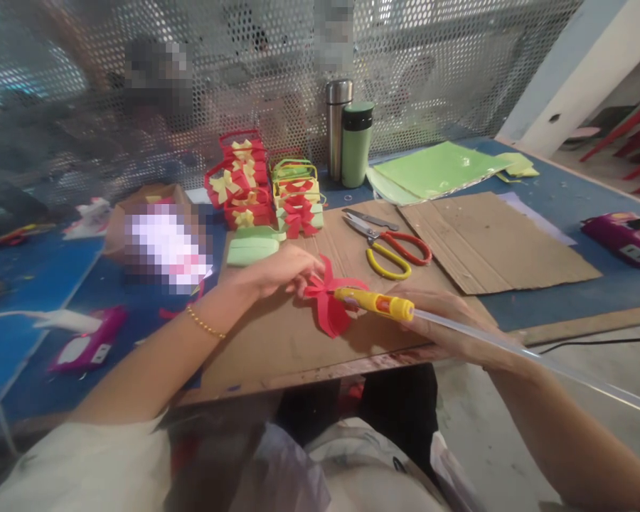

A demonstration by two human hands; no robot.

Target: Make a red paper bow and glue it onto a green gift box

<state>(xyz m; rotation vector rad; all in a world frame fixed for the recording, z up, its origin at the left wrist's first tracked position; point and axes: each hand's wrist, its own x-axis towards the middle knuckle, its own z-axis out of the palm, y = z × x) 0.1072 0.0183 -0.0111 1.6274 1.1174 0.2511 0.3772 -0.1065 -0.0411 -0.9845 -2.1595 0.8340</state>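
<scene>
One red bow is over the brown card. The left hand pinches it at one side. The right hand grips a yellow glue gun, with its tip at the middle of the bow; I cannot tell if they touch. A long clear stick pokes out of the back. Scissors lie on the card, past the bow. Little red bags stand past the left hand, and two bottles stand near them.
</scene>
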